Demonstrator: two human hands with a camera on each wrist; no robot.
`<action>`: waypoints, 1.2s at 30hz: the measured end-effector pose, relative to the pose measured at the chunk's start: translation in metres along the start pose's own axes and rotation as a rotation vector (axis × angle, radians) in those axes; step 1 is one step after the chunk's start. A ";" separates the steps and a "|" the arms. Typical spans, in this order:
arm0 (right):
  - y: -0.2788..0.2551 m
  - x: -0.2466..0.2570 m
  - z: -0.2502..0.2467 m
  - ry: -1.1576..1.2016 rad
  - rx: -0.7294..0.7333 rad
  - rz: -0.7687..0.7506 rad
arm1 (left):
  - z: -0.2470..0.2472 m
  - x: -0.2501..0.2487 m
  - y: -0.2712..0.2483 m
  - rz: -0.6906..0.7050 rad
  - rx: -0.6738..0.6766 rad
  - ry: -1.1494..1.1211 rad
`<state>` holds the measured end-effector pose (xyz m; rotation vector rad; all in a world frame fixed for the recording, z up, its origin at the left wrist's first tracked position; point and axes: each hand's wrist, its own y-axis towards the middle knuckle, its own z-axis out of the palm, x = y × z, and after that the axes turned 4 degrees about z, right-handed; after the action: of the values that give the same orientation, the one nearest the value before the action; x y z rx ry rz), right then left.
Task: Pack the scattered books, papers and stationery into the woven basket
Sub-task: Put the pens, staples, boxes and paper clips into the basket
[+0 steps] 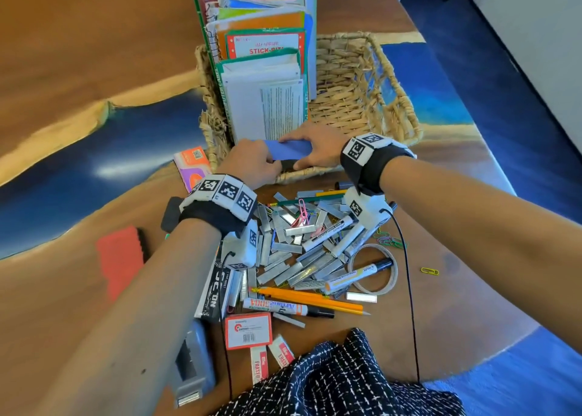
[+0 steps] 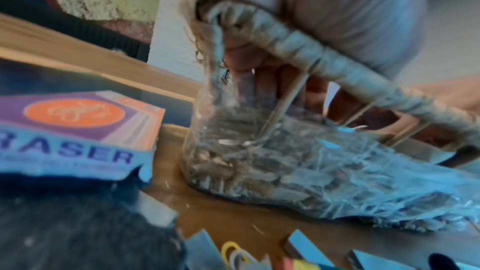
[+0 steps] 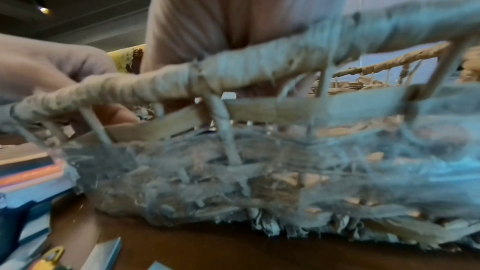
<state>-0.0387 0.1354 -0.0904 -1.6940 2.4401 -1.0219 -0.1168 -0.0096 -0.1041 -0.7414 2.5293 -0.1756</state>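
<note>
- Wooden table (image 1: 78,53) with blue streaks, bearing all items.
- Woven basket (image 1: 362,100) at centre; books and papers (image 1: 264,78) stand upright in its left part.
- Loose stationery (image 1: 302,251) heaped just before the basket.
- Left hand (image 1: 252,163) and right hand (image 1: 318,149) each grip an end of a blue pad (image 1: 288,150) over the basket's near rim.

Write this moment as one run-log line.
left hand: holds blue pad | right hand: holds blue pad | place: over basket front rim | books: upright in basket | table: staples, markers, pencils unpacked
</note>
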 end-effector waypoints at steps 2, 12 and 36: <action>0.000 0.001 0.003 0.001 -0.043 -0.008 | 0.003 -0.001 0.001 -0.042 -0.018 -0.002; 0.006 0.005 0.011 -0.134 -0.110 0.020 | 0.006 -0.010 -0.005 -0.154 -0.160 0.096; 0.012 -0.004 0.022 0.193 -0.222 0.277 | 0.012 -0.013 0.013 -0.394 -0.144 -0.063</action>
<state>-0.0393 0.1302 -0.1147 -1.3010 2.9039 -0.9488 -0.1069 0.0086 -0.1124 -1.2785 2.3292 -0.1003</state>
